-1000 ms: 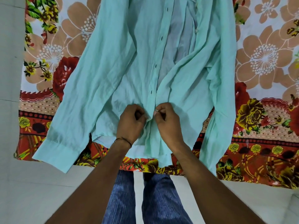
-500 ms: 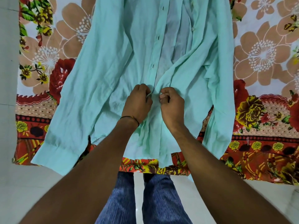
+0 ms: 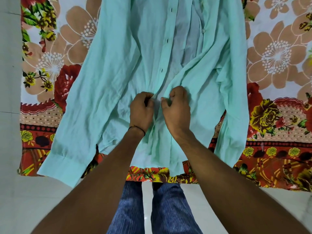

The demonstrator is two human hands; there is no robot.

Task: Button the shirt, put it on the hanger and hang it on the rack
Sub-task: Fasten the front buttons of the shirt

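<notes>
Looking down on the shirt (image 3: 118, 78), a pale mint one, lying front-up and spread on the floral sheet (image 3: 276, 56), hem toward the person and collar end running off the top of the view. The left hand (image 3: 141, 110) is pinching the buttonhole strip (image 3: 166, 43) low on the front, fingers (image 3: 145, 97) curled tight round the cloth's edge. The right hand (image 3: 177, 110) is gripping the opposite front edge just beside it, its fingers bunched on the fabric too. The two hands are nearly touching, with a sliver of the shirt's inside showing between them. Whether a button is actually sitting between those fingertips I cannot tell; it is too small to make out. Below the hands the two fronts are lying overlapped down to the hem, so by my reading the lowest fastening or two is already done. Above the hands the front is gaping in a long V. Three buttonholes are sitting empty on the strip, and one button (image 3: 203, 30) is showing well apart on the far edge. So the buttoning is looking early, with most of the front left to close. No hanger and no rack are showing anywhere in this view, so both of those steps are yet to come.
</notes>
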